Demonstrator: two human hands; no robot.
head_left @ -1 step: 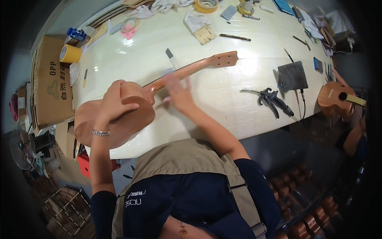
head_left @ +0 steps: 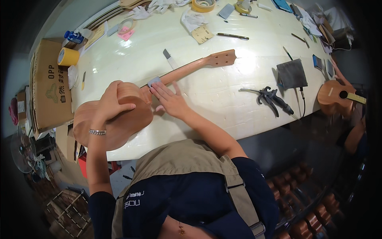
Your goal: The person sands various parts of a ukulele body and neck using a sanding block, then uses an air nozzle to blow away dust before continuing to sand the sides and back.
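Wooden ukulele [head_left: 125, 124], left hand [head_left: 106, 104] spread wide over it, right hand [head_left: 169, 99] outstretched, holding grey pad [head_left: 153, 81] against its neck [head_left: 185, 72]

Lettered: cardbd box [head_left: 51, 75] & navy shirt [head_left: 179, 191]

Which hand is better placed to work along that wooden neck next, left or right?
The right hand, probably: it is beside the neck, on a grey pad. The left hand lies over the wooden body, so it seems better suited to steadying that.
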